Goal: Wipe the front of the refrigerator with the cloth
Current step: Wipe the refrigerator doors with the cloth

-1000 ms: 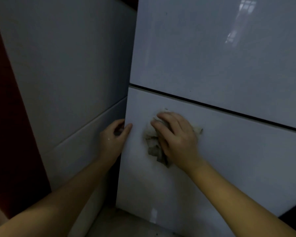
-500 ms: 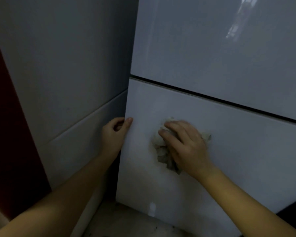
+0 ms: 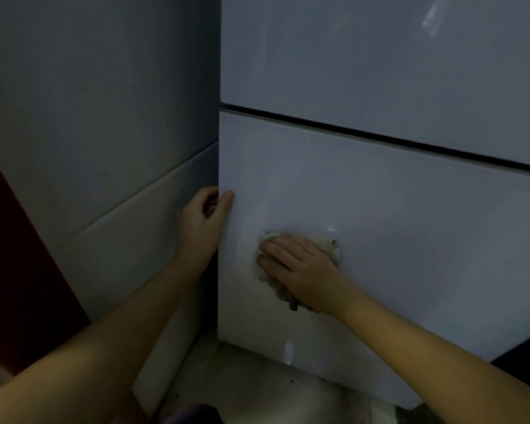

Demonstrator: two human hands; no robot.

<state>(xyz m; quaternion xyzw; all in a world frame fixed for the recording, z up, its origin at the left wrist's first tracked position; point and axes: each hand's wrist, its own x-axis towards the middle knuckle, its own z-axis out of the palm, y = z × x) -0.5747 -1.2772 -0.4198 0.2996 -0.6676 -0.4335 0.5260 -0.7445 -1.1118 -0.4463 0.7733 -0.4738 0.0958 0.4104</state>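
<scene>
The white refrigerator (image 3: 395, 209) fills the right of the view, with a dark seam between its upper door and lower door. A crumpled grey-white cloth (image 3: 329, 244) is pressed flat against the lower door under my right hand (image 3: 300, 267); most of the cloth is hidden beneath the palm. My left hand (image 3: 201, 218) grips the left edge of the lower door, thumb on the front face and fingers curled behind the edge.
A pale tiled wall (image 3: 104, 133) stands close to the left of the refrigerator, leaving a narrow dark gap. A dark red panel (image 3: 10, 270) sits at the far left. The dirty floor (image 3: 242, 384) shows below the door.
My right hand and the cloth have slid downward on the lower door. The left hand keeps its grip on the door edge. The view has tilted down slightly.
</scene>
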